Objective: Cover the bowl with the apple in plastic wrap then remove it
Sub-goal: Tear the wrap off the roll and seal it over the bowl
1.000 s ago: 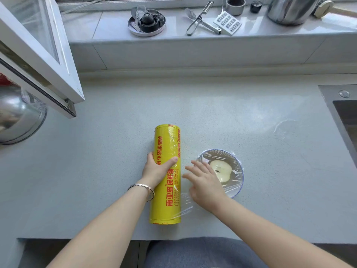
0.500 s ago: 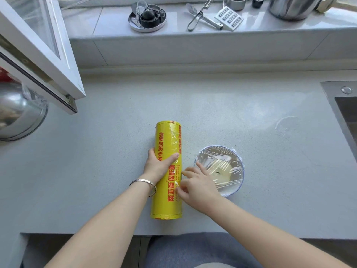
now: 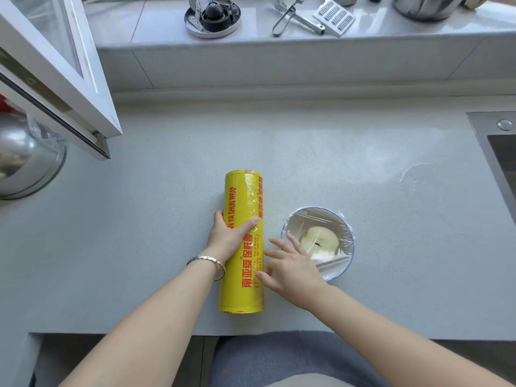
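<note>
Near front edge of matte grey speckled counter (image 3: 391,289): round bowl (image 3: 351,255), clear plastic wrap (image 3: 315,219) crinkled taut over rim, pale apple (image 3: 321,240) inside. Just left, lying flat: glossy yellow cylindrical roll (image 3: 243,196), gripped by left hand (image 3: 227,238). Right hand (image 3: 293,269) between roll and bowl, fingers straight and spread, tips at roll. Beyond: tiled sill (image 3: 363,51); steel sink (image 3: 499,152) at right.

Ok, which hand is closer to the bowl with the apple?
Right. The right hand lies just beside the left rim of the bowl; the left hand grips the plastic wrap roll, farther left of it.
</note>
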The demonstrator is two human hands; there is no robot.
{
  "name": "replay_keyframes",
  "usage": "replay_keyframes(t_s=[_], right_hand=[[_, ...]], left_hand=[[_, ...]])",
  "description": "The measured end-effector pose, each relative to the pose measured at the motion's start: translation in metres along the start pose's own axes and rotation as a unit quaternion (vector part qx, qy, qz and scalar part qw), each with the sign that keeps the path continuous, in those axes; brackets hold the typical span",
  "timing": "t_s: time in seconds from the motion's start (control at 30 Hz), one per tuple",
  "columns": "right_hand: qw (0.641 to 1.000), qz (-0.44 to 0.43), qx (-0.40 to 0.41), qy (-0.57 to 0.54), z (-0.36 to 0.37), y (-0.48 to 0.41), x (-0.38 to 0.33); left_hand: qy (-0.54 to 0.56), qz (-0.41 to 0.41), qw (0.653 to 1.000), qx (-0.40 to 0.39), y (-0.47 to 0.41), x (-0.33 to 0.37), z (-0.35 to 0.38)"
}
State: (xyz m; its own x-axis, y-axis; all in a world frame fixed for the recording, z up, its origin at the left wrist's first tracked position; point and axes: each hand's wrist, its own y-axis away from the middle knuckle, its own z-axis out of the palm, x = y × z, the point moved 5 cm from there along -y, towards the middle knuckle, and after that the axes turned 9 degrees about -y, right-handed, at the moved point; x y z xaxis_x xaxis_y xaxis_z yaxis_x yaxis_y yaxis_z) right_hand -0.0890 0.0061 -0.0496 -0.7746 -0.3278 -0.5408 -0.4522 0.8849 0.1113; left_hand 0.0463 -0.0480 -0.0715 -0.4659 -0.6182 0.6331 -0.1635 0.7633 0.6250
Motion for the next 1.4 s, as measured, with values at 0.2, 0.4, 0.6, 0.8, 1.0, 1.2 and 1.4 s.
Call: replay_keyframes(t_s=[0.2, 0.4, 0.6, 0.8, 1.0, 1.2, 1.4], right_hand=[[0.992, 0.014, -0.079, -0.097, 0.001, 0.014, -0.005], [0.998, 0.019, -0.035, -0.048, 0.004, 0.015, -0.009], [0.991, 0.009, 0.112, -0.075, 0.005, 0.014, -0.007], [0.988, 0.003, 0.125, -0.090, 0.015, 0.013, -0.001], [0.990, -0.027, 0.123, -0.071, 0.016, 0.014, -0.002], [0.986, -0.083, 0.133, -0.052, 0.007, 0.012, -0.006], [0.991, -0.107, 0.066, -0.041, 0.007, 0.010, -0.003]], left_hand=[[0.006, 0.001, 1.000, 0.002, 0.000, -0.001, 0.000], [0.006, -0.001, 1.000, 0.002, 0.000, -0.001, 0.001], [-0.015, -0.003, 1.000, 0.015, 0.000, 0.001, 0.002], [-0.017, -0.005, 1.000, 0.016, 0.000, 0.001, 0.004], [-0.010, -0.006, 1.000, 0.019, 0.003, 0.003, 0.003], [-0.003, -0.012, 1.000, 0.011, 0.004, 0.003, 0.001], [0.016, -0.022, 1.000, 0.008, 0.007, 0.003, -0.001]])
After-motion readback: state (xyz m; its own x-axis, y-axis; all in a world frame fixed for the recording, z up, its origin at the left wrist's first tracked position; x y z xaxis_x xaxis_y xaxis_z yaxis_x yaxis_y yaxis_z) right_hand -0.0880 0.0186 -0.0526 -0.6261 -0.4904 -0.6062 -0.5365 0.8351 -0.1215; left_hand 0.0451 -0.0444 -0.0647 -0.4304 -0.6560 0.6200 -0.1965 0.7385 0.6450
